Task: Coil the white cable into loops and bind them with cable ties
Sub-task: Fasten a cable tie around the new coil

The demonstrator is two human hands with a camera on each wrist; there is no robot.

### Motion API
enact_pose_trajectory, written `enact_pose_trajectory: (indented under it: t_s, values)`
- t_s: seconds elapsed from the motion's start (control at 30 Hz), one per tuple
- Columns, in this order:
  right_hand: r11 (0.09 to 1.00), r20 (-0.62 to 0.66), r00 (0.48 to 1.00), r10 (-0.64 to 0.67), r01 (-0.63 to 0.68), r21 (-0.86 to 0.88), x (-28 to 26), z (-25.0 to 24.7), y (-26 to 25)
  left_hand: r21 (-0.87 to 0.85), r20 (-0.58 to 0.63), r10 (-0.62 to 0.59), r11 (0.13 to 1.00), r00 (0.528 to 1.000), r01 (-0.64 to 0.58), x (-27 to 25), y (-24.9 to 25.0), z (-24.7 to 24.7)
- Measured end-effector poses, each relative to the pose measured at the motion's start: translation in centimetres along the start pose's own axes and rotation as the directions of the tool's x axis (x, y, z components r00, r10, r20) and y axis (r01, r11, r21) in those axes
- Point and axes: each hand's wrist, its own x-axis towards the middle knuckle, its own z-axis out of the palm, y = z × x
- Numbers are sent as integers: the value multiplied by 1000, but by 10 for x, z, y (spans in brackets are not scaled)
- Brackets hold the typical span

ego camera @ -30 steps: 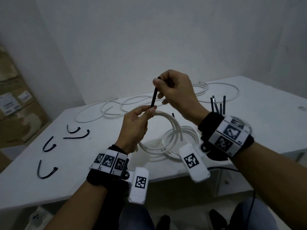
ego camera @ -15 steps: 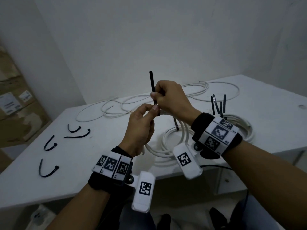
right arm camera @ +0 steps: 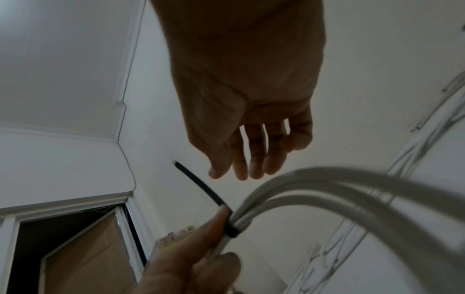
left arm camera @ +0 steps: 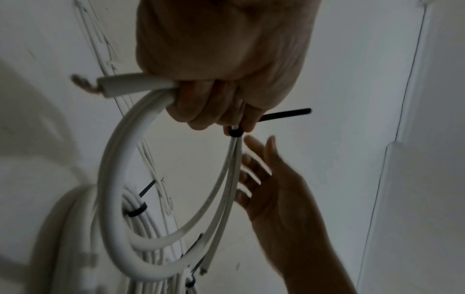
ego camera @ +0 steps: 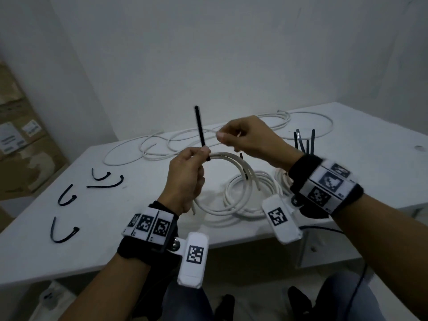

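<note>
My left hand (ego camera: 185, 179) grips a coil of white cable (ego camera: 234, 163) above the table, its fingers (left arm camera: 214, 111) curled round the loops. A black cable tie (ego camera: 200, 130) is cinched round the cable at my left fingertips, its tail sticking straight up; the tie's band (right arm camera: 232, 230) shows tight on the strands. My right hand (ego camera: 245, 137) hovers just right of the tail, fingers (right arm camera: 251, 159) relaxed and holding nothing. A second tie (left arm camera: 137, 209) binds the coil lower down.
More white cable (ego camera: 162, 147) lies loose across the back of the white table (ego camera: 370, 163). Several loose black ties (ego camera: 64, 198) lie at the table's left. Bound coils with upright tie tails (ego camera: 305, 141) sit behind my right wrist. Cardboard boxes (ego camera: 18, 144) stand at left.
My right hand pulled the tie tail up through its head, then let go and drew away to the right. The left hand kept its grip on the coil.
</note>
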Motion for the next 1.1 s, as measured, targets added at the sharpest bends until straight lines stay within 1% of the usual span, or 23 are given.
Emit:
enact_pose_trajectory:
  t_s: [0.07, 0.13, 0.2, 0.3, 0.4, 0.43, 0.47, 0.53, 0.57, 0.63, 0.73, 0.83, 0.9, 1.0, 1.1]
  values:
    - [997, 4, 1000, -1, 1, -78, -10, -6, 11, -31, -21, 0, 1000, 1000, -1, 6, 5, -5]
    - [995, 4, 999, 39, -39, -96, -23, -8, 22, -55, -37, -12, 998, 999, 9, 9, 8, -10]
    - [995, 3, 996, 87, -87, -45, -34, -9, 29, -80, -45, -33, 996, 998, 29, 12, 9, -11]
    - [992, 8, 994, 111, -111, 56, -41, -5, 33, -86, -36, -74, 994, 997, 70, 14, 7, -8]
    - [982, -36, 993, 111, -104, 156, -42, 0, 36, -186, 14, -150, 971, 989, 150, 14, 7, -6]
    - [966, -29, 992, 122, -112, 234, -42, 0, 37, -225, 33, -176, 958, 984, 179, 13, 7, -5]
    - [929, 2, 990, 141, -133, 344, -43, 0, 38, -254, 50, -194, 946, 980, 201, 13, 8, -4]
    - [795, 115, 978, 173, -207, 570, -46, 1, 40, -283, 69, -207, 934, 976, 218, 13, 9, -3]
    - [733, 164, 971, 175, -240, 636, -48, 2, 41, -294, 70, -210, 930, 975, 221, 14, 9, -2]
    - [673, 191, 964, 186, -266, 690, -50, 6, 43, -340, 62, -215, 913, 975, 223, 15, 11, 0]
    - [623, 141, 955, 259, -277, 731, -48, 10, 49, -474, 53, -177, 862, 983, 181, 13, 12, -1]
    - [617, 84, 950, 301, -261, 743, -46, 6, 55, -568, 142, -149, 797, 979, 204, 10, 4, -4]
    - [626, 71, 952, 297, -250, 739, -46, 2, 56, -558, 193, -157, 794, 968, 240, 5, -2, -6]
    - [613, 71, 957, 282, -236, 754, -48, -3, 56, -472, 295, -132, 841, 946, 264, -4, -10, -10]
    - [592, 75, 953, 293, -243, 768, -50, -5, 56, -327, 373, -69, 923, 925, 201, -12, -15, -18]
